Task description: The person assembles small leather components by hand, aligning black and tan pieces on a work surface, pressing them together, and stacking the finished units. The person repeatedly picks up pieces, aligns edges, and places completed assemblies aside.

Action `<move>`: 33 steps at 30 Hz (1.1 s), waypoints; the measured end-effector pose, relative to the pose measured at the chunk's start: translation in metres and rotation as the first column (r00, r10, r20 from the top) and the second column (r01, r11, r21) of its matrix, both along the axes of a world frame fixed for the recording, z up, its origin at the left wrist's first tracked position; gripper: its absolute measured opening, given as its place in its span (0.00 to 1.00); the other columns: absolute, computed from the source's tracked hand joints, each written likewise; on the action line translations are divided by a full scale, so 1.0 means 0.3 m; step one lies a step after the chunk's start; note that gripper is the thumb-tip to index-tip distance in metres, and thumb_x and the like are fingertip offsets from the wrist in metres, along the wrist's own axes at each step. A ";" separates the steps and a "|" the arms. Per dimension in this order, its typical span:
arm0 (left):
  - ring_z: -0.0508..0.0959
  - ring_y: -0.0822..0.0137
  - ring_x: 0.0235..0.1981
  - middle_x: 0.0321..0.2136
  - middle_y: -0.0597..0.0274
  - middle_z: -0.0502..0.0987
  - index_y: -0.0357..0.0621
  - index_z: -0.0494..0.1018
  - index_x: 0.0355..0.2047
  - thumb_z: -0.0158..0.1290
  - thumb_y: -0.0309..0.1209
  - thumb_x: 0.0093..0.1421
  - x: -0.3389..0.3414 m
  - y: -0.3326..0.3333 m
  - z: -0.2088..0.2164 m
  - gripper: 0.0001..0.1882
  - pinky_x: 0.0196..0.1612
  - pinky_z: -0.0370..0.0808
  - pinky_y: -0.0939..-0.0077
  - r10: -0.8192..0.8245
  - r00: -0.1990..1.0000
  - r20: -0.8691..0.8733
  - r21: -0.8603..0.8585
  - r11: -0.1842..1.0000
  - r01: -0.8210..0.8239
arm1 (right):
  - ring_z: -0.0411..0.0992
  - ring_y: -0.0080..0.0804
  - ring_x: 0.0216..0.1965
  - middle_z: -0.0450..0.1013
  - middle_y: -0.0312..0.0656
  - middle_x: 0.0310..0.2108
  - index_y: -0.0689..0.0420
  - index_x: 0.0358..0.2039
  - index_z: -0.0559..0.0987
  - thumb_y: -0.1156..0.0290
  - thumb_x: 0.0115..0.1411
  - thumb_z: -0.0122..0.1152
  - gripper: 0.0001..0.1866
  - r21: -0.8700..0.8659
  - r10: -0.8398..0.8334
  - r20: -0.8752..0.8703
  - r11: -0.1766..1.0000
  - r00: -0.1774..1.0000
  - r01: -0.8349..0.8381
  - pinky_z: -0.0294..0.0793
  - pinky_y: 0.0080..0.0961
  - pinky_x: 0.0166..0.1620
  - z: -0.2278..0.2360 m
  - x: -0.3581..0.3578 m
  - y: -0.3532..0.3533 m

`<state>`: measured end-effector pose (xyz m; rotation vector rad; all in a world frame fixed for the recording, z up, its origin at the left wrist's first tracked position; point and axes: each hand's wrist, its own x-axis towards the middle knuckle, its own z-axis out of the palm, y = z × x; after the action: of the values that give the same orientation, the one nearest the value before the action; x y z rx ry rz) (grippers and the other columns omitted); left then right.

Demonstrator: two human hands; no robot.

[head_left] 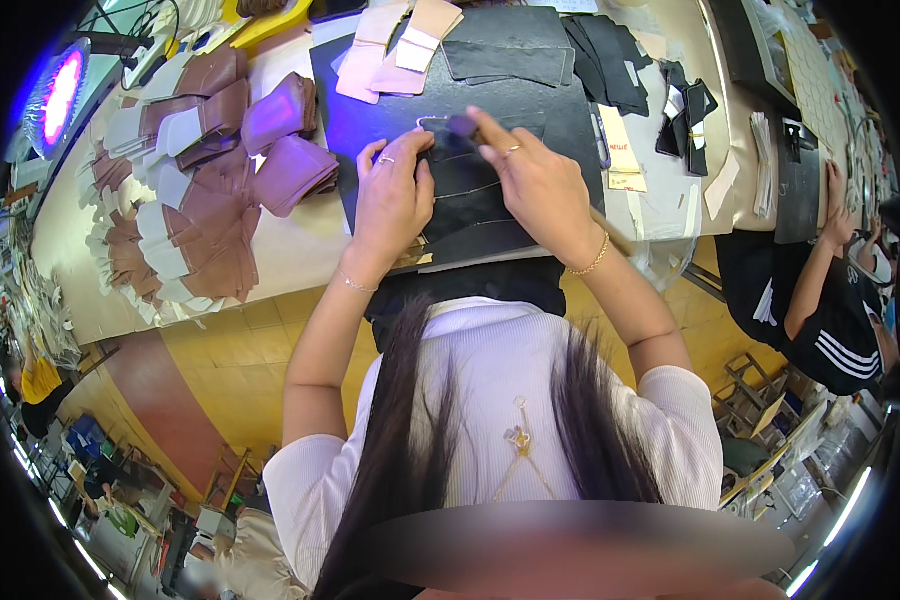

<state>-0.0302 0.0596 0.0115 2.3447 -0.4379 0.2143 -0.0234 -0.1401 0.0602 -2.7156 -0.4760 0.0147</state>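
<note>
My left hand lies flat with fingers spread on a black piece of material marked with thin pale lines, pressing it onto a dark work mat. My right hand is closed on a small dark tool whose tip meets the black piece at its far edge, next to a pale line there. Both hands wear rings and thin bracelets. The part of the piece under my palms is hidden.
Stacked brown and maroon leather cut pieces cover the table's left. Pink and beige pieces and black cut pieces lie beyond the mat. Paper tags sit right of it. A person in black works at the right. A bright lamp glows far left.
</note>
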 end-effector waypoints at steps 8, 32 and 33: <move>0.76 0.58 0.50 0.47 0.56 0.77 0.44 0.72 0.49 0.54 0.23 0.59 0.012 -0.012 0.018 0.17 0.56 0.63 0.59 -0.010 0.998 0.056 0.120 0.993 0.003 | 0.74 0.44 0.21 0.71 0.42 0.26 0.41 0.62 0.70 0.62 0.67 0.52 0.23 0.037 -0.112 0.026 0.993 0.993 0.111 0.73 0.38 0.23 -0.029 -0.024 -0.099; 0.73 0.50 0.45 0.38 0.51 0.74 0.42 0.72 0.45 0.69 0.38 0.48 0.152 -0.166 0.076 0.27 0.46 0.70 0.58 0.012 0.954 -0.299 0.273 0.959 0.073 | 0.70 0.37 0.40 0.77 0.38 0.37 0.54 0.45 0.81 0.67 0.56 0.68 0.16 0.165 -0.537 0.273 0.844 0.798 0.511 0.67 0.33 0.48 -0.165 -0.123 -0.506; 0.73 0.50 0.44 0.37 0.51 0.74 0.41 0.72 0.44 0.69 0.37 0.47 0.149 -0.167 0.076 0.27 0.46 0.70 0.59 0.003 0.956 -0.293 0.224 0.972 0.065 | 0.70 0.38 0.42 0.77 0.38 0.38 0.54 0.45 0.81 0.67 0.55 0.68 0.16 0.132 -0.517 0.291 0.855 0.805 0.501 0.67 0.34 0.48 -0.173 -0.127 -0.514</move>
<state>0.0146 0.0095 0.0343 2.5422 -0.3688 -0.2098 -0.0616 -0.2943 0.0083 -2.7129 0.1908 -0.5800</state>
